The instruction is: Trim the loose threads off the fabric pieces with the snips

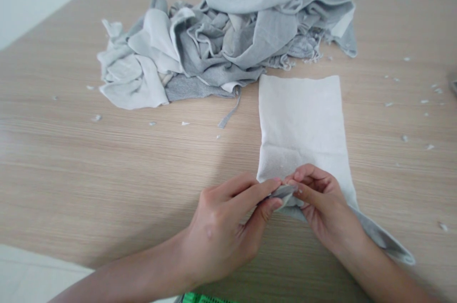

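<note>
A piece of cloth [302, 112], white on its visible face, lies flat on the wooden table. Its near edge is folded or bunched up, showing grey, and one grey corner sticks out past my right wrist. My left hand [224, 227] is closed, pinching the bunched edge between thumb and fingers. Close beside it, my right hand [323, 200] pinches the same edge with thumb and forefinger. The fingertips of both hands nearly meet. Exactly what lies between the right fingertips is too small to make out clearly.
A large heap of crumpled grey and white cloth [246, 36] sits at the back of the table [89, 165]. One loose grey strip [228, 115] trails from it. Small white scraps are scattered left and right. Something bright green [200, 297] shows below the near edge.
</note>
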A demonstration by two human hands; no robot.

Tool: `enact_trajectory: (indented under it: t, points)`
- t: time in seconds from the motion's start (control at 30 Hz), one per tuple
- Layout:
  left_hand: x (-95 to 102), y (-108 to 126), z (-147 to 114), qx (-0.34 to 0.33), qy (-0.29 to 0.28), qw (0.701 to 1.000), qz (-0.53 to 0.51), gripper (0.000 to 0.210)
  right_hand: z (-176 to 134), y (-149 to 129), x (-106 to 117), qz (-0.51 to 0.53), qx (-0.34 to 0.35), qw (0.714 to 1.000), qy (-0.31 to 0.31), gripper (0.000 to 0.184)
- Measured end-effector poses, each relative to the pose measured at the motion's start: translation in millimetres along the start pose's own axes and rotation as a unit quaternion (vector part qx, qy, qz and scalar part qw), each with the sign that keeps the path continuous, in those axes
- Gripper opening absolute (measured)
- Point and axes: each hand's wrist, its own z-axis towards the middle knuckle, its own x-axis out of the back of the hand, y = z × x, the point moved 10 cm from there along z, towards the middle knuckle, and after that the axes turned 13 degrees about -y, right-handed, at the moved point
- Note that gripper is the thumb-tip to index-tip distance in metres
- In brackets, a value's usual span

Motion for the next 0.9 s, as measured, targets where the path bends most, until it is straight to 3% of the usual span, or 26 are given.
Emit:
enact_trajectory:
  t: [0.27, 0.4, 0.7, 0.9]
  points:
    - [5.1, -1.7, 4.2, 0.016, -0.005, 1.0, -0.023, 0.026, -0.8, 1.0, 1.2, 0.012, -0.008, 1.0, 0.008, 0.021]
    - [2.8, -1.2, 3.8, 0.015, -0.019, 1.0, 0.004, 0.029, -0.9, 0.6, 4.3, 0.006, -0.001, 1.0, 0.013, 0.021]
    - [-1.1, 9.8, -4.5, -0.031, 0.009, 0.99, 0.137, 0.033, -0.7, -1.1, 4.4, -0.019, 0.006, 1.0, 0.006, 0.02]
    - [-1.5, 13.1, -3.7, -0.039, 0.01, 0.989, 0.144, 0.031, -1.4, -1.3, 3.4, -0.004, 0.01, 1.0, 0.011, 0.019]
